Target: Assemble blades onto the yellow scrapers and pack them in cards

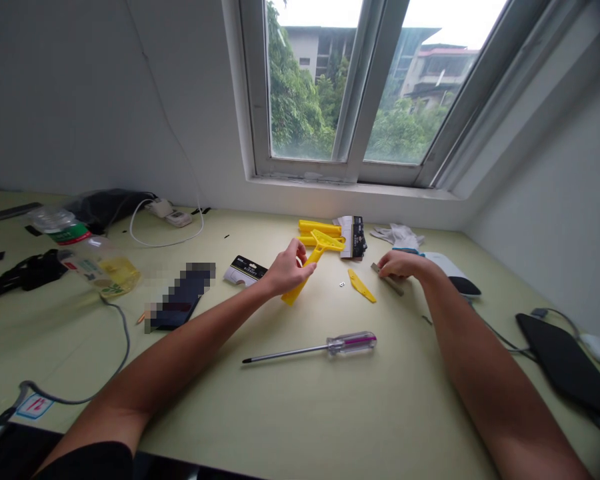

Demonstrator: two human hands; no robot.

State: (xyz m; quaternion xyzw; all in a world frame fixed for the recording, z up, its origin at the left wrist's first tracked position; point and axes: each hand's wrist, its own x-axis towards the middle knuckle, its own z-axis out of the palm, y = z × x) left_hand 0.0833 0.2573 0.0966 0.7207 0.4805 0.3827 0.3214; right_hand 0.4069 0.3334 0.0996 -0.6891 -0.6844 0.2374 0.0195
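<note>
A yellow scraper is gripped by its handle in my left hand, its wide head pointing up and right. My right hand is closed on a flat grey-brown strip near the tabletop. Between the hands lie a yellow triangular plate and small metal pieces. Nearer to me, a screwdriver with a clear and purple handle points left. Behind my left hand are more yellow scrapers, beside black-and-white cards. Another card lies left of my left hand.
On the left are a phone, a bottle of yellow liquid, a cable and a white charger. White gloves, a white device and a black slab lie right. A window rises behind the table.
</note>
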